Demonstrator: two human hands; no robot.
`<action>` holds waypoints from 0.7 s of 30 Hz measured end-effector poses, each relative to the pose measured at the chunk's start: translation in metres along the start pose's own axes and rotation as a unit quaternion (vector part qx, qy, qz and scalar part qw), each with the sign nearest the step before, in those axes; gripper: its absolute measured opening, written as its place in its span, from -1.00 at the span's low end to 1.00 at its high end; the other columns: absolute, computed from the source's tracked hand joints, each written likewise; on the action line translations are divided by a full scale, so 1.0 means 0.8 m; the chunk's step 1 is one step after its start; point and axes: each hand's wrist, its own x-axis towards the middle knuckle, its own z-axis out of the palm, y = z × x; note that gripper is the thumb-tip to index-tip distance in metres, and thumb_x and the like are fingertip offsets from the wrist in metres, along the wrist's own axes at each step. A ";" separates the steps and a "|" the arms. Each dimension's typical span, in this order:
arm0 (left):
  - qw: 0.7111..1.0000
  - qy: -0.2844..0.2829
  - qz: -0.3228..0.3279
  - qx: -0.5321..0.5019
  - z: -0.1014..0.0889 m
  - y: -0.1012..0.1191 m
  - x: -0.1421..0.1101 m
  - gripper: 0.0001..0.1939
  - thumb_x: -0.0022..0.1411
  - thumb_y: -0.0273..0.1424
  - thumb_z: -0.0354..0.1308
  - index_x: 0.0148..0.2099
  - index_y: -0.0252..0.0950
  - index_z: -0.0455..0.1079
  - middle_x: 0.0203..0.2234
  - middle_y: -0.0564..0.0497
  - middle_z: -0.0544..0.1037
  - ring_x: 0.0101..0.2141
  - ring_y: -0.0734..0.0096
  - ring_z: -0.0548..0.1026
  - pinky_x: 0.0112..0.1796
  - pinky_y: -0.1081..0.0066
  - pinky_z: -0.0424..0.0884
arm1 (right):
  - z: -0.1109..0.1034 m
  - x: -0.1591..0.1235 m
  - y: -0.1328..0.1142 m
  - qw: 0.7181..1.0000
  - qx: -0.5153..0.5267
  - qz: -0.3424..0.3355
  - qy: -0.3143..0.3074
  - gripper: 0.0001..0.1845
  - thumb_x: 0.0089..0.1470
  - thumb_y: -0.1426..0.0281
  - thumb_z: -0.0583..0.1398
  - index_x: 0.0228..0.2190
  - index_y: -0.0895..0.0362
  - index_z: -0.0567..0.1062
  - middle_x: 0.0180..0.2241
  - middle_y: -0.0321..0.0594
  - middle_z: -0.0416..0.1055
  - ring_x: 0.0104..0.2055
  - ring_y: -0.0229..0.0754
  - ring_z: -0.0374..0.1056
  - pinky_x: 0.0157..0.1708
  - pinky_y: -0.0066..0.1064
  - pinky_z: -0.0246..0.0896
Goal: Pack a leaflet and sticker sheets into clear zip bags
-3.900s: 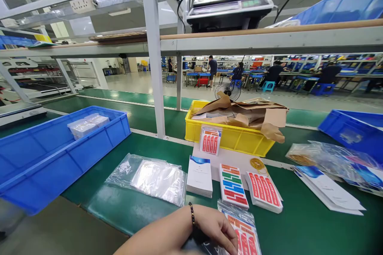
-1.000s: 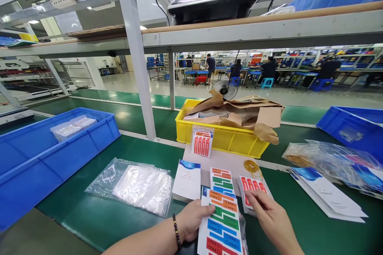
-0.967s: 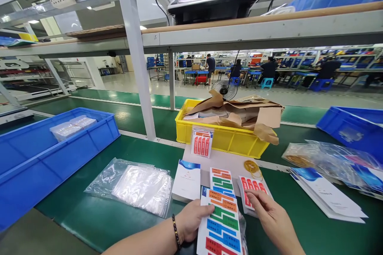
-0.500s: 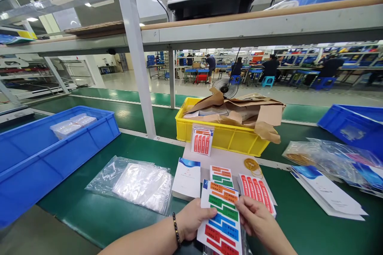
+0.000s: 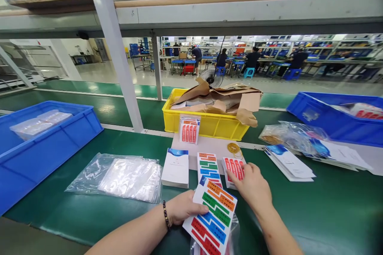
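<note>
My left hand [image 5: 184,208] grips a sheet of coloured stickers [image 5: 214,215] in orange, green, blue and red, thumb on top. A blue-and-white corner of a booklet shows behind the sheet. My right hand [image 5: 254,187] touches a stack of red-and-white sticker sheets [image 5: 235,167], thumb and fingers apart over its near right side. A stack of coloured sticker sheets [image 5: 208,164] lies left of it. Farther left stands a stack of white booklets [image 5: 175,171] with blue tops. Below the held sheet, a clear plastic bag [image 5: 235,229] is partly hidden.
Clear bags [image 5: 128,179] lie at left beside a blue bin [image 5: 60,139]. A yellow crate [image 5: 206,125] with brown paper stands behind, a bagged sticker pack [image 5: 189,129] against it. Rubber bands [image 5: 233,148], booklets [image 5: 289,163] and another blue bin [image 5: 311,107] are at right.
My right hand has left the held sheet and moved to the red-and-white stack. My left hand still holds the coloured sheet, now more tilted. The view has shifted right and down.
</note>
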 end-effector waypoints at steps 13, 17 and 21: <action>1.000 0.005 0.006 0.024 0.005 0.006 -0.002 -0.50 -0.10 -0.39 0.28 -0.08 -0.45 0.35 -0.16 -0.27 0.45 -0.24 0.26 0.48 -0.15 0.30 0.34 | -0.009 -0.010 -0.015 0.999 -0.030 -0.015 -0.033 -0.64 0.04 0.18 -0.05 -0.33 0.21 0.33 -0.15 0.01 0.26 -0.31 -0.08 0.35 -0.41 -0.32 0.16; 1.000 0.003 -0.003 0.031 0.008 0.012 -0.004 -0.48 -0.11 -0.37 0.28 -0.06 -0.46 0.33 -0.09 -0.30 0.39 -0.17 0.18 0.44 -0.08 0.20 0.27 | -0.011 -0.009 -0.008 0.998 -0.015 0.008 -0.057 -0.64 0.04 0.17 -0.07 -0.36 0.18 0.33 -0.20 -0.06 0.29 -0.36 -0.12 0.36 -0.47 -0.35 0.15; 0.999 -0.004 -0.003 0.032 0.006 0.011 -0.004 -0.48 -0.09 -0.37 0.27 -0.05 -0.47 0.32 -0.09 -0.31 0.39 -0.16 0.16 0.43 -0.06 0.17 0.26 | -0.013 -0.006 0.006 0.996 0.015 0.030 -0.078 -0.65 0.07 0.20 -0.11 -0.39 0.13 0.36 -0.20 -0.14 0.29 -0.38 -0.15 0.36 -0.51 -0.37 0.14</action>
